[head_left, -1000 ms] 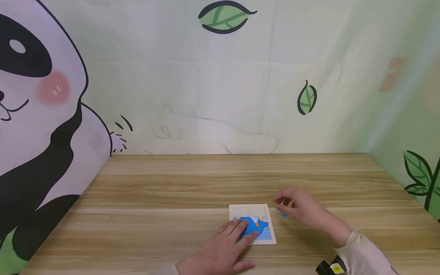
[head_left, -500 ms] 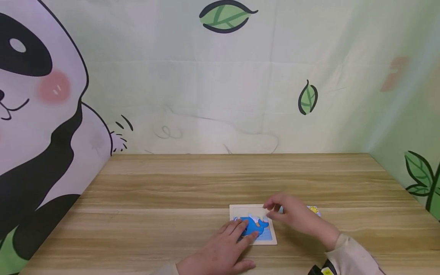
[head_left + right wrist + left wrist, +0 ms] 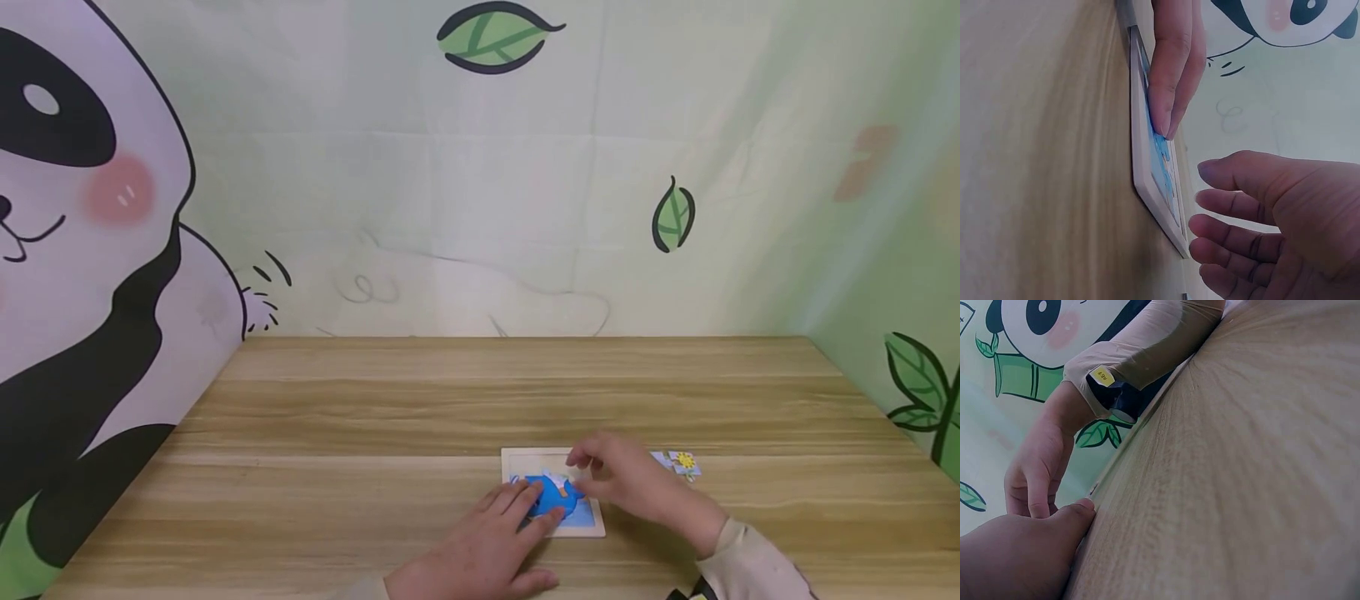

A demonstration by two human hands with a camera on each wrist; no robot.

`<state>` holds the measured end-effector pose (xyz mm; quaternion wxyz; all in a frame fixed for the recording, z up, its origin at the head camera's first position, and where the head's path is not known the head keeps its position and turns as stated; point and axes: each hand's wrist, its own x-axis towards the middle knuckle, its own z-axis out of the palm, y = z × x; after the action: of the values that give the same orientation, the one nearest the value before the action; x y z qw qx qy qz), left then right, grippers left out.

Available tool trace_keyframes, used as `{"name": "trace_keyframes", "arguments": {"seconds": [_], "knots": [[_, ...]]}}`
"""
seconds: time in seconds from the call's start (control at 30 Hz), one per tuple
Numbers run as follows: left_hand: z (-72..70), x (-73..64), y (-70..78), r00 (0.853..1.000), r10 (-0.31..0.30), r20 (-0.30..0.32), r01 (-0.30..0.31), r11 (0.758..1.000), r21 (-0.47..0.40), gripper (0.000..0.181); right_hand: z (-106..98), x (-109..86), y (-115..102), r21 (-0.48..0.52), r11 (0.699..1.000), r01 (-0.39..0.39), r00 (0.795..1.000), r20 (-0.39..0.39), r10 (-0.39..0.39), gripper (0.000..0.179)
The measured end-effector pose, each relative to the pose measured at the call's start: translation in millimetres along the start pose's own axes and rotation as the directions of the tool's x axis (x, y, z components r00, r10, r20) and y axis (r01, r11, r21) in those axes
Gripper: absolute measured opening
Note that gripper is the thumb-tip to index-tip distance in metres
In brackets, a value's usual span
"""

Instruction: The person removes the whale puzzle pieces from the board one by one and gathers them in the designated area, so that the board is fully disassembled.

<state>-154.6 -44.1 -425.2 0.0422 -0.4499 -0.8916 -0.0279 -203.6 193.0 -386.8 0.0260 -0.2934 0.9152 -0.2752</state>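
A square whale puzzle [image 3: 550, 498] in a pale wooden frame [image 3: 507, 460] lies on the table. My left hand [image 3: 480, 533] rests on its left and near side, fingers spread over the blue whale and hiding part of it. Over the right side of the frame is my right hand [image 3: 626, 477], its thumb at the whale's tail. In the right wrist view the right hand [image 3: 1260, 219] has loosely bent fingers beside the frame, the thumb apart from them, and nothing shows between. Loose puzzle pieces, one with a yellow sun [image 3: 685, 462], lie just beyond the right hand, partly hidden.
The wood-grain table [image 3: 337, 467] runs back to a printed cloth wall [image 3: 420, 183] with a panda [image 3: 82, 217] at the left. A black wrist device [image 3: 1113, 397] with a yellow label sits at the right sleeve.
My right hand has moved left from beside the puzzle to over its right side, uncovering the sun piece and part of another. The left hand stays in place.
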Motion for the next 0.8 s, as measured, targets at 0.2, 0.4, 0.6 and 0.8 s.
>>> {"name": "trace_keyframes", "arguments": {"seconds": [0.2, 0.4, 0.6, 0.8], "knots": [[2.4, -0.1, -0.2, 0.999, 0.016, -0.032, -0.015, 1.0, 0.025, 0.067, 4.9, -1.7, -1.6, -0.047, 0.999, 0.007, 1.0, -0.003, -0.007, 0.024], [4.1, 0.0, -0.8, 0.999, 0.02, -0.037, -0.019, 1.0, 0.024, 0.066, 11.4, -3.6, -5.3, -0.128, 0.991, -0.037, 0.999, -0.019, 0.035, 0.025], [3.8, 1.2, 0.3, 0.998, 0.023, -0.055, -0.021, 0.999, 0.044, 0.066, 12.6, -3.2, -8.8, -0.172, 0.983, -0.061, 0.998, -0.031, 0.056, 0.023], [5.9, 0.7, -0.1, 0.997, 0.035, -0.063, -0.033, 0.999, 0.041, 0.066, 14.8, -3.6, -9.5, -0.165, 0.985, -0.055, 0.998, -0.05, 0.047, 0.022]]}}
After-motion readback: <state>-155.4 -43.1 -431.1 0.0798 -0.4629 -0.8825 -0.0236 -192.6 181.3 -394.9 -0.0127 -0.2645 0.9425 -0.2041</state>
